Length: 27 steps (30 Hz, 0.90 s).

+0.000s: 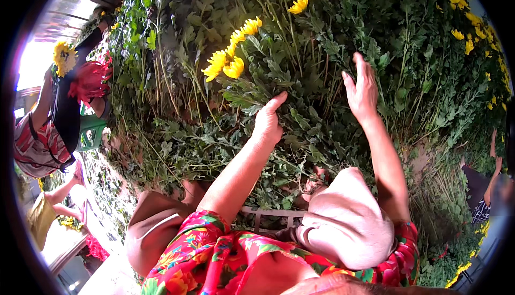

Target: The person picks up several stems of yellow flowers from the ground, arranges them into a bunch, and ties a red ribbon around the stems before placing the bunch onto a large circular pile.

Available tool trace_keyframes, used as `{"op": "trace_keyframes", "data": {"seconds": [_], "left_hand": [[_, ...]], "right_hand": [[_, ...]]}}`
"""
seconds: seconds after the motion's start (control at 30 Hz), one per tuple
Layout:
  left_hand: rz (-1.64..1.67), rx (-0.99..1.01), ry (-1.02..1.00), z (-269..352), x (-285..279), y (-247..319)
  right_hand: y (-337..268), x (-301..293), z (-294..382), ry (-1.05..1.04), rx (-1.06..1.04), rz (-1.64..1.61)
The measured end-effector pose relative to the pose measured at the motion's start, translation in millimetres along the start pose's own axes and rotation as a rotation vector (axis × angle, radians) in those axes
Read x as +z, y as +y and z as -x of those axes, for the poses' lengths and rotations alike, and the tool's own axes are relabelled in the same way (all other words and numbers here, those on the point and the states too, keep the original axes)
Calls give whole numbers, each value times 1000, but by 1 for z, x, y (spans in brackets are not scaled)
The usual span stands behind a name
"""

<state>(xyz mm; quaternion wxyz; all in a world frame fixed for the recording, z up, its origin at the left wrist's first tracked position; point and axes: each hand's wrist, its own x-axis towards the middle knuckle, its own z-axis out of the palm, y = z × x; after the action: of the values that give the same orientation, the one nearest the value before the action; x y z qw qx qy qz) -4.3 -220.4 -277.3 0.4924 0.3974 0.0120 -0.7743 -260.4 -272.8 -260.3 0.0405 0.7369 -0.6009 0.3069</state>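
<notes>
My left hand is closed around the leafy stems of a small bunch of yellow chrysanthemums. Their blooms point up and to the left, beyond my thumb. To the right, my right hand is held out with thumb and fingers apart and nothing between them. It is close to the leafy chrysanthemum stems, whose yellow blooms lie further up; whether the fingertips touch the leaves, I cannot tell. Below both hands, a thick layer of cut stems and leaves hides the ground.
Piled chrysanthemum stems rise ahead, with more yellow blooms along the right rim. At left, a person holding flowers sits by a green plastic stool. Another person is at far right. A slatted edge shows between my knees.
</notes>
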Motion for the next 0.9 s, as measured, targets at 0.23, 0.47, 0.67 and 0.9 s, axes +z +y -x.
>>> {"op": "trace_keyframes", "data": {"seconds": [0.23, 0.47, 0.67, 0.9], "left_hand": [[30, -1, -36, 6, 3, 6], [73, -41, -131, 9, 9, 6], [-39, -36, -227, 14, -1, 3], [-63, 22, 36, 8, 16, 2]], "right_hand": [[-24, -23, 9, 54, 100, -397], [-94, -57, 44, -173, 96, -514], [-100, -47, 56, -314, 109, -601], [-96, -55, 30, -345, -287, -245]]}}
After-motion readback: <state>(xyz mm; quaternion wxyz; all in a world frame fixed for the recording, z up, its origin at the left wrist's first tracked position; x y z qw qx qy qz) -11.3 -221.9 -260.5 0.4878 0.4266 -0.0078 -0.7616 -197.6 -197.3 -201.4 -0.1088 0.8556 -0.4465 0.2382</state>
